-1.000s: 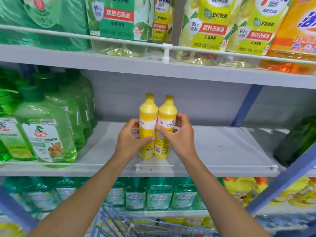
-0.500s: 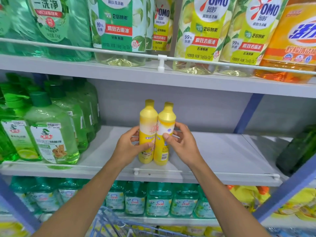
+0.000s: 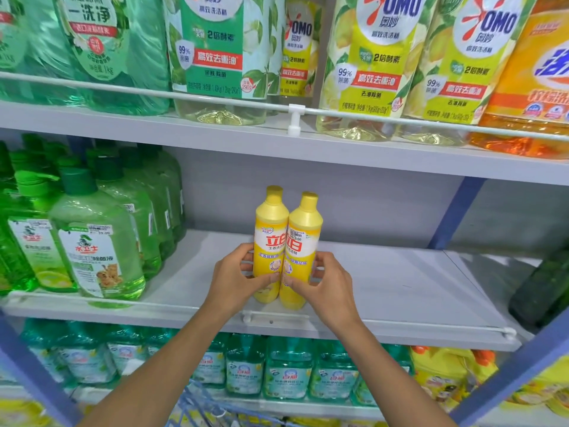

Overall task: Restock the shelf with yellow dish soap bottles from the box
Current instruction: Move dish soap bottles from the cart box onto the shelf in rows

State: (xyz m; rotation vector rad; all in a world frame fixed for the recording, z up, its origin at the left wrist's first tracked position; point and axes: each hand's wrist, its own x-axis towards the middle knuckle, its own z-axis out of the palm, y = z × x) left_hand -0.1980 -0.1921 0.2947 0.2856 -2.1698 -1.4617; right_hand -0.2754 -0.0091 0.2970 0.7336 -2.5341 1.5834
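Observation:
Two yellow dish soap bottles stand upright side by side at the front of the grey middle shelf [image 3: 400, 291]. My left hand [image 3: 235, 282] grips the lower part of the left bottle [image 3: 270, 238], thumb across its front. My right hand [image 3: 323, 286] grips the lower part of the right bottle [image 3: 300, 241] the same way. Their labels face me and together show red characters. The box is not in view.
Green pump bottles [image 3: 98, 241] fill the left of the same shelf. A dark green bottle [image 3: 542, 291] stands at the far right. A white rail [image 3: 277, 318] runs along the shelf front. Large refill bags sit on the shelf above, teal bottles below, and a blue wire cart [image 3: 203, 408] near my arms.
Both bottles have been turned so their front labels face me. My hands have slid lower on them. The view has tilted up slightly.

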